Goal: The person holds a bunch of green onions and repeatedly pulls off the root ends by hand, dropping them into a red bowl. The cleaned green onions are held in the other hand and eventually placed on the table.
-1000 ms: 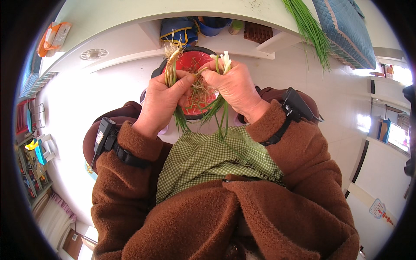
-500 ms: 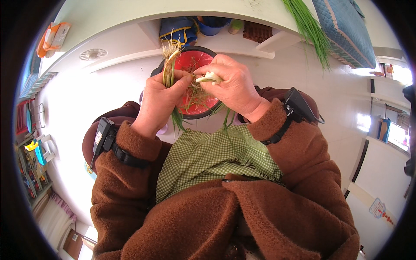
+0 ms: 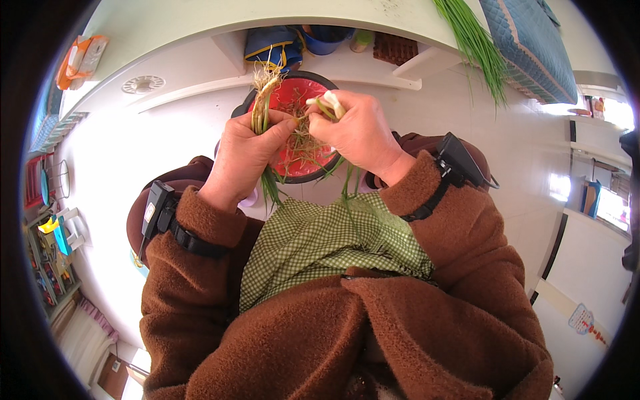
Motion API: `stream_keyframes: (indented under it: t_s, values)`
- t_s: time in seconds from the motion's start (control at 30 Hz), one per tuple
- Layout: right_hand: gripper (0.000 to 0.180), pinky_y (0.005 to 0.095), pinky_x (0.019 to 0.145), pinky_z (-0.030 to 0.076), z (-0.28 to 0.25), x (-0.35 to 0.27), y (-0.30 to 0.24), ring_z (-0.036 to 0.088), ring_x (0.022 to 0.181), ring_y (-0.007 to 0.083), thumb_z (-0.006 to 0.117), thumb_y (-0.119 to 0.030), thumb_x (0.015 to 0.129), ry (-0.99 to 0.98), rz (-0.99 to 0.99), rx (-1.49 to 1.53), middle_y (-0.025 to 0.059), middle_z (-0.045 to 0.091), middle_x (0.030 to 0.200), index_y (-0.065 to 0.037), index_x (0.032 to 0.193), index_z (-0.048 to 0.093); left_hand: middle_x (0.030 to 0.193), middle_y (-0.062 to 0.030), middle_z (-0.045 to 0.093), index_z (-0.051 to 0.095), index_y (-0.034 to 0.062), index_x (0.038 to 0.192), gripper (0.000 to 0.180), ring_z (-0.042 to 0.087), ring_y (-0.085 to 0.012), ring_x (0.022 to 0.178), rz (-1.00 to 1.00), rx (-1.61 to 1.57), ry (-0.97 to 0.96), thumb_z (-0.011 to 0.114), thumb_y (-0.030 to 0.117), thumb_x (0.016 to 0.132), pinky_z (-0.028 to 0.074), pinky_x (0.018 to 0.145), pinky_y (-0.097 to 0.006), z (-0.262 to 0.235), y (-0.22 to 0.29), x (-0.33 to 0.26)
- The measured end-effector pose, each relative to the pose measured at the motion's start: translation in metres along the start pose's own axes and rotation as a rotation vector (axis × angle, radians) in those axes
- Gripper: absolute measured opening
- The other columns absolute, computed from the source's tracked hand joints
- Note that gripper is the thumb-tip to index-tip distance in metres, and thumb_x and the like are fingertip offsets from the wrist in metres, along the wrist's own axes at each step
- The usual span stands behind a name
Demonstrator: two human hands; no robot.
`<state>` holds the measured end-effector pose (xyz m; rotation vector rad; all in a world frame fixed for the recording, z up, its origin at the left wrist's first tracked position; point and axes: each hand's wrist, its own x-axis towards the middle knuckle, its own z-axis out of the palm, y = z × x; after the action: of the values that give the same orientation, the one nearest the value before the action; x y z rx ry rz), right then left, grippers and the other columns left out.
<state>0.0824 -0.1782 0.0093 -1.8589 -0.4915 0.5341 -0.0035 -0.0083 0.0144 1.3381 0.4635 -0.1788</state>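
Observation:
In my left hand [image 3: 241, 148] is a small bunch of rooted spring onions [image 3: 264, 97], roots upward, with green leaves trailing below the palm. My right hand [image 3: 365, 133] is closed round some cleaner spring onions [image 3: 332, 105], their white ends pointing up and leaves hanging under the wrist. The fingertips of both hands come close together, with a thin strand between them. Below them stands a dark round bin [image 3: 248, 101] with a red lining [image 3: 319, 90], holding stripped roots and leaf scraps [image 3: 303, 148].
A pale table [image 3: 200, 15] curves across the far side. Long green leaves [image 3: 473, 50] hang over its edge beside a blue quilted cover [image 3: 527, 50]. Under it are a blue basin [image 3: 327, 43] and a blue-yellow bag [image 3: 275, 45]. A green checked apron [image 3: 333, 247] covers my lap.
My right hand has turned slightly, and the white ends in it now point more upward. The left hand has barely moved and keeps its bunch.

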Motion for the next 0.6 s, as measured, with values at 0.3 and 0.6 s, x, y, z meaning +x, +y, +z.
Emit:
stream_keyframes:
  t_s: [0.3, 0.6]
  values:
    - [0.016, 0.0237, 0.069, 0.051, -0.005, 0.006, 0.005, 0.062, 0.078, 0.0103, 0.067, -0.004, 0.085, -0.036, 0.208, 0.489, 0.0037, 0.065, 0.086, 0.002, 0.100, 0.066, 0.070, -0.0018, 0.058, 0.063, -0.0012, 0.096, 0.015, 0.051, -0.0090, 0.056, -0.079, -0.204, -0.019, 0.061, 0.013, 0.091, 0.043, 0.051, -0.023, -0.006, 0.000, 0.002]
    - [0.014, 0.0260, 0.071, 0.052, -0.004, 0.002, -0.002, 0.066, 0.080, 0.0160, 0.066, -0.009, 0.088, -0.281, 0.387, 0.701, 0.0088, 0.068, 0.087, 0.002, 0.097, 0.065, 0.080, -0.0050, 0.062, 0.056, 0.0028, 0.099, 0.011, 0.054, -0.0105, 0.064, -0.051, -0.377, -0.171, 0.058, 0.012, 0.094, 0.045, 0.058, -0.023, -0.008, -0.007, 0.011]
